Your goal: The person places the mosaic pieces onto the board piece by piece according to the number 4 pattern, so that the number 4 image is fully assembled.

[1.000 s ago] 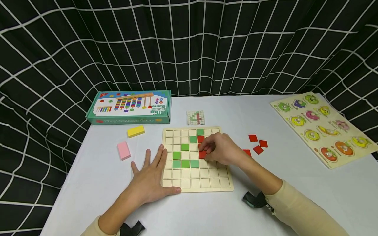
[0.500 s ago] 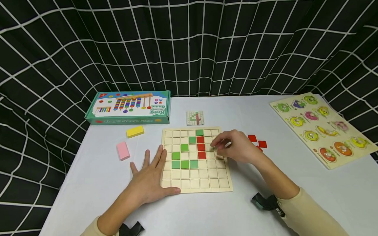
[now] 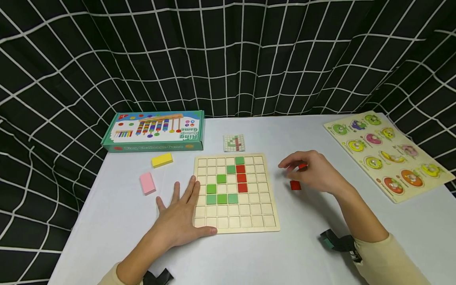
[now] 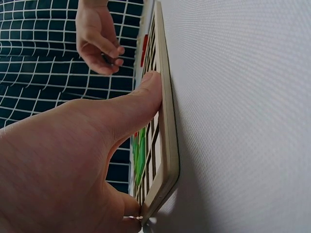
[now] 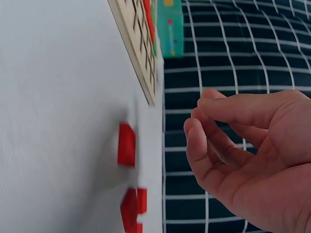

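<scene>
A wooden grid board lies flat on the white table, with several green tiles and a column of red tiles set in its squares. My left hand rests spread at the board's left side. Its thumb presses the front edge, as the left wrist view shows. To the right of the board, my right hand hovers over loose red tiles, fingers loosely bent and holding nothing. One loose red tile shows below its fingertips; the hand hides others. The right wrist view shows several red tiles on the table.
Behind the board lies a small pattern card. A green game box stands back left, with a yellow block and a pink block in front of it. A fruit puzzle board lies at the right.
My right hand has left the red tiles on the board and moved right, over the loose ones. The third red tile sits in its square, uncovered. The left hand has stayed in place.
</scene>
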Demonstrator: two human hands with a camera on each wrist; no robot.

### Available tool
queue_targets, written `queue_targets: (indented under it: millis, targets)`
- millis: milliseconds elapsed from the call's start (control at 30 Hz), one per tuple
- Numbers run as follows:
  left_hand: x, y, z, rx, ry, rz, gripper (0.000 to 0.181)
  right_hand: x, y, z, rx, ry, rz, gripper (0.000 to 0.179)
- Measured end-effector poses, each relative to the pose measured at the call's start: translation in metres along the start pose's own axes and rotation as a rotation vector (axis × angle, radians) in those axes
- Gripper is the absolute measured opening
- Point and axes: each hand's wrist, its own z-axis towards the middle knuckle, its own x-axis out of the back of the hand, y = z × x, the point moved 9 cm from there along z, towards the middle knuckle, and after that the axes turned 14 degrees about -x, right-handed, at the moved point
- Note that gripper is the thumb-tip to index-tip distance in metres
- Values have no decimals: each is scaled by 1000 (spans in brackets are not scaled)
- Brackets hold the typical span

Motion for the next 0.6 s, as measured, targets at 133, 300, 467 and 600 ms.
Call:
queue_targets:
  millis: [133,300,467,600]
  targets:
    - [0,0,0,3,1,-3,132,13,13,3,-36,13,3,26]
    - [-1,-1,0,4,4,-6,132,23,34,9,-91,12,38,27]
    - [-1,-1,0,4,2,-8,132,26,56,16,-146,25,57,30]
    - [-1,0,-1,4,3,-8,132,26,66,20,-161,43,53,32]
